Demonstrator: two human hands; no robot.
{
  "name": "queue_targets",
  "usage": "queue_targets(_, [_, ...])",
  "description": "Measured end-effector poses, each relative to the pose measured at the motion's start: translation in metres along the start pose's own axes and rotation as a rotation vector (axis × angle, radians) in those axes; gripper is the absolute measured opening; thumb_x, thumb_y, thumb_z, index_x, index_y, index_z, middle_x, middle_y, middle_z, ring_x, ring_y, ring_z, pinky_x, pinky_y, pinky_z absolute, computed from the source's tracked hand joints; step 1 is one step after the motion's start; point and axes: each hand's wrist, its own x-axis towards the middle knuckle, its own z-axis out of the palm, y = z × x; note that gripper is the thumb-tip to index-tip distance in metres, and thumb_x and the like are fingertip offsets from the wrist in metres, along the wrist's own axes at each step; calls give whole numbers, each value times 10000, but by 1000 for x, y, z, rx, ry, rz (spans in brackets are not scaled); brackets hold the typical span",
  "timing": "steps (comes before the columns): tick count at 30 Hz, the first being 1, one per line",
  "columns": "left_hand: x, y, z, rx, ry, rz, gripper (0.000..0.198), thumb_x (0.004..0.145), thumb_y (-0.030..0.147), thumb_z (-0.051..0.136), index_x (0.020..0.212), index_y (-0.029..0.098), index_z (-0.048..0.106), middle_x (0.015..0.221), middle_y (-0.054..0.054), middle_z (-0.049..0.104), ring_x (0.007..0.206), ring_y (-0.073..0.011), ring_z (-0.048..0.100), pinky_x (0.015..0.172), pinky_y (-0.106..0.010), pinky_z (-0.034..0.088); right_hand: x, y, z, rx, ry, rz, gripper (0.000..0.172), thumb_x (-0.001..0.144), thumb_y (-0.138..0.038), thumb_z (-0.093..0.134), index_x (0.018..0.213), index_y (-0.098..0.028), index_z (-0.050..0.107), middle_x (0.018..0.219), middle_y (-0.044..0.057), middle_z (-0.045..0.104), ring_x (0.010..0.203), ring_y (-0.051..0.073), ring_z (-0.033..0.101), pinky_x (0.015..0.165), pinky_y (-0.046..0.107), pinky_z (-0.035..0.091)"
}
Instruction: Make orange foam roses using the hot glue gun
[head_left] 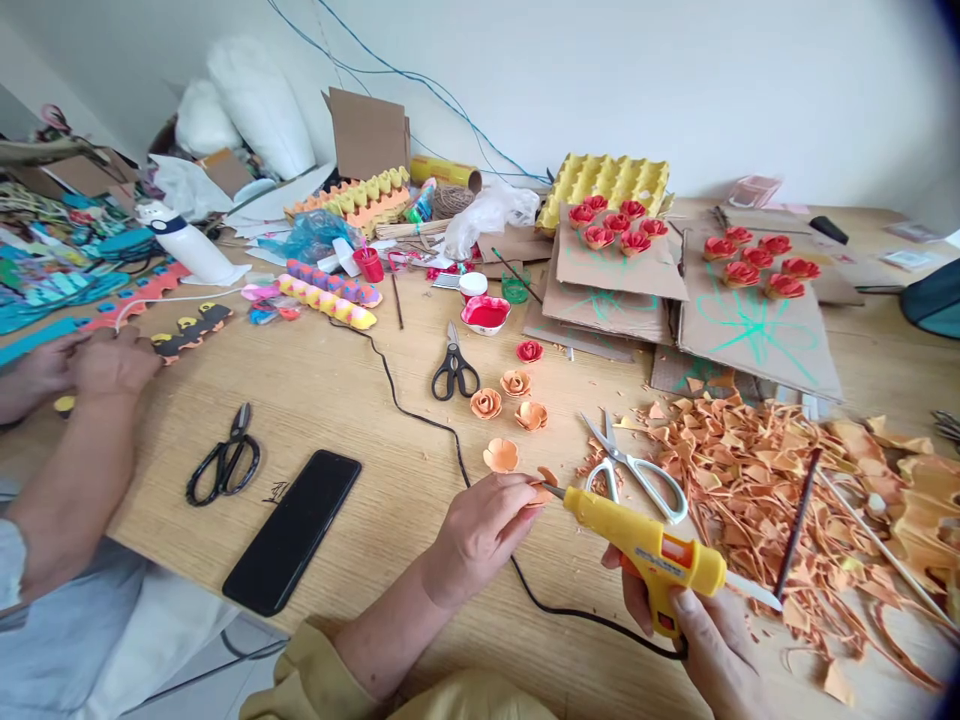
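Observation:
My right hand (712, 640) is wrapped round the handle of a yellow hot glue gun (645, 540), a white glue stick poking out of its back end. The gun's nozzle meets a small orange petal piece (546, 492), which my left hand (487, 530) pinches between its fingertips. Just beyond my left fingers lies an open orange flower cup (501, 456). Several orange paper roses (486, 403) and one red rose (529, 351) sit farther back. White-handled scissors (637, 470) lie spread behind the glue gun.
Orange scraps (765, 500) heap up at the right. Red flowers stand on cardboard sheets (750, 330) behind. A black phone (292, 530), black-handled scissors (225, 460) and a dish of red paint (484, 314) are on the table. The gun's cord (555, 608) crosses it. Another person's hands (112, 360) work at left.

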Motion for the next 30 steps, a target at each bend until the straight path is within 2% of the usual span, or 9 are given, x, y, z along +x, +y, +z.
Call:
queue_targets(9, [-1, -1, -1, -17, -20, 20, 288, 928, 42, 603, 1161, 211, 599, 1099, -80, 754, 1054, -175, 723, 951, -299, 585, -2, 7, -3, -63, -10, -22, 476, 982, -601, 419, 1146, -221, 653, 637, 10, 548, 561, 193, 471, 554, 332, 384])
queue_targets(16, [0, 0, 0, -23, 9, 42, 273, 930, 54, 612, 1155, 208, 596, 1059, -73, 763, 1010, -162, 737, 933, -279, 592, -2, 10, -3, -87, 38, -120, 351, 995, -523, 472, 1063, -246, 676, 657, 24, 602, 588, 204, 530, 577, 331, 437])
queue_targets(24, [4, 3, 0, -15, 35, 72, 237, 932, 66, 628, 1134, 185, 591, 1011, -75, 766, 981, -155, 742, 910, -264, 602, -1, 9, -3, -118, 19, -185, 378, 1015, -515, 443, 1157, -235, 654, 656, 6, 554, 587, 187, 510, 545, 305, 394])
queue_targets(30, [3, 2, -1, 1, 3, 73, 273, 918, 34, 630, 1149, 170, 580, 1044, -97, 761, 1009, -167, 735, 918, -284, 602, 2, 9, -3, -97, 27, -221, 387, 1008, -518, 465, 1160, -220, 660, 636, -2, 530, 540, 167, 489, 517, 293, 414])
